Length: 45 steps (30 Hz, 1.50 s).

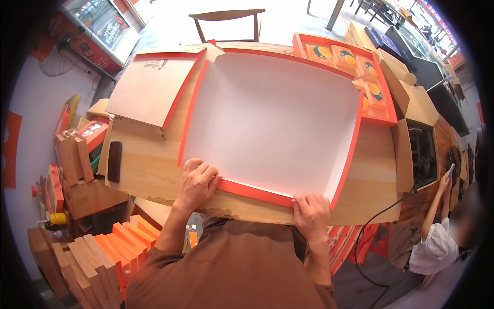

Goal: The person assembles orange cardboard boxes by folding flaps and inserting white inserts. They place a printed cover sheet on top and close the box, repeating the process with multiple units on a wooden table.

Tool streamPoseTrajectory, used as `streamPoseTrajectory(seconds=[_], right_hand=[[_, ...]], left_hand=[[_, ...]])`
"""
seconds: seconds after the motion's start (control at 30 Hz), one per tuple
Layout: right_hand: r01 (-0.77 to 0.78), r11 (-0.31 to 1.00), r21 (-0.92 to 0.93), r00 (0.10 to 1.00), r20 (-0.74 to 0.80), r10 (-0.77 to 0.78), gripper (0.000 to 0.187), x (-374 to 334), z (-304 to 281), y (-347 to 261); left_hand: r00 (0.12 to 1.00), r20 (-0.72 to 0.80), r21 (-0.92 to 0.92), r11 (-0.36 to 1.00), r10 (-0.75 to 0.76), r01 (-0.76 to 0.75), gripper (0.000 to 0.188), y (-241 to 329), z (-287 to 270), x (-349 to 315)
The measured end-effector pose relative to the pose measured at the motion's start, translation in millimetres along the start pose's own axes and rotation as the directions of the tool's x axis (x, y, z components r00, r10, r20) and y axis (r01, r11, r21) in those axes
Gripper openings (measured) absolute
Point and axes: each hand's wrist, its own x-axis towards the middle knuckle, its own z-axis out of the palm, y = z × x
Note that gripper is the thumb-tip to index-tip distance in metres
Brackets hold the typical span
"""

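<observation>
Clearly, both hands work at the near rim of a large shallow box piece [267, 118], white inside with red-orange edges, which fills the centre of the frame on the wooden desk [375, 175]. The left hand [198, 181] sits at its lower left corner, back of the hand up, fingers bent inward and drawn close together over the rim. The right hand [312, 213] holds the same rim near the lower right corner, knuckles raised, fingers folded over the edge and side by side. What lies beneath the palms is hidden. The left forearm [172, 226] slants up and rightward from the lower edge; the right forearm [320, 260] rises more steeply, tipped slightly left, so the two lean inward.

At the upper left of the frame lies a pale flat panel [146, 92] with a red edge, and below it a dark phone [115, 161] near the desk's left end. An orange compartment tray [381, 122] stands at the upper right, partly behind the box piece. At the far right, another person [435, 247] in a white top holds up a small object.
</observation>
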Motion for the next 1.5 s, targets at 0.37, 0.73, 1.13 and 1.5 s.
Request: streamPoseTrajectory(seconds=[0.37, 0.73, 1.13, 1.5], right_hand=[[-0.053, 0.996, -0.073, 0.973, -0.227, 0.035, 0.022, 4, 16, -6], [0.136, 0.989, 0.059, 0.962, -0.248, -0.118, 0.041, -14, -3, 12], [0.237, 0.971, -0.036, 0.966, -0.095, -0.239, 0.024, -26, -6, -17], [0.018, 0.991, -0.133, 1.0, -0.004, -0.018, 0.023, -34, -3, -60]], left_hand=[[0.982, -0.174, 0.085, 0.995, 0.072, -0.058, 0.025, -3, 15, -11], [0.969, -0.157, 0.03, 0.982, 0.19, -0.187, 0.041, -7, 7, -23], [0.95, -0.035, 0.129, 0.944, 0.31, -0.304, 0.029, -20, -12, -22], [0.981, -0.009, 0.0, 0.981, 0.192, -0.192, 0.012, -21, -19, -5]])
